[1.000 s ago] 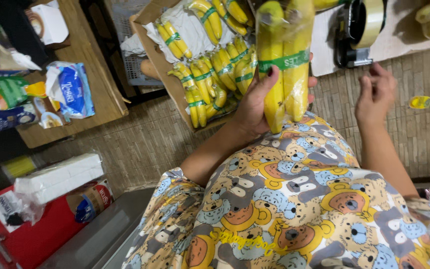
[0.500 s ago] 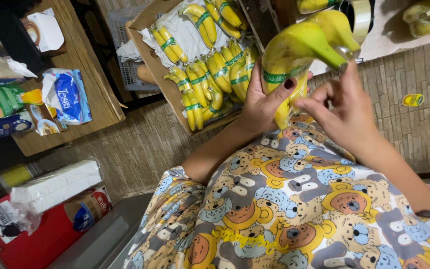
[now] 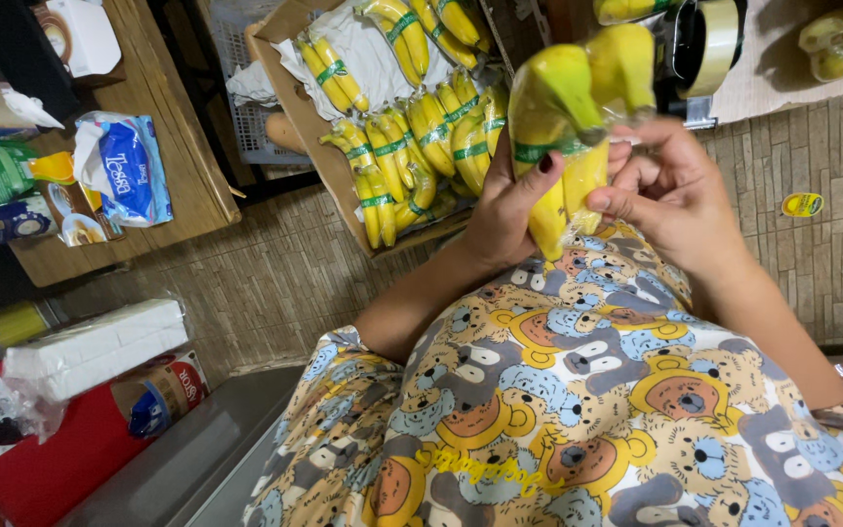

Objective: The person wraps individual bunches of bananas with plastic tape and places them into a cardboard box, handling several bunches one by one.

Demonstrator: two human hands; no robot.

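Nearest the camera is the person's lap, covered by a garment printed with cartoon bears (image 3: 578,429) in yellow, grey and blue. Just beyond it, both hands meet on 1 bunch of yellow bananas (image 3: 578,117) wrapped in a clear plastic bag and ringed by a green band. The left hand (image 3: 514,210) is closed on the lower left of the bunch, thumb with dark nail polish lying across the band. The right hand (image 3: 670,190) is closed too, its fingers pinching the clear plastic at the right side of the bunch. The bunch is held up in the air above the lap, over the brick-patterned floor (image 3: 275,283), tips pointing away from the person.

To the lower left lie a white wrapped block (image 3: 95,346), a red box (image 3: 41,459) and a grey metal surface (image 3: 178,468). On the floor to the right, well apart from the hands, sits a small yellow sticker (image 3: 802,204).

Further out, behind the left hand, an open cardboard box (image 3: 290,73) holds many more banded bananas (image 3: 397,146) on white paper. Left of it a wooden worktop (image 3: 163,146) carries a blue and white packet (image 3: 129,171) and other packets at its far edge. At the far right, just behind the held bunch, stands a tape dispenser (image 3: 704,44) with a roll of clear tape, and beyond it more bagged bananas (image 3: 841,39) on a pale surface.
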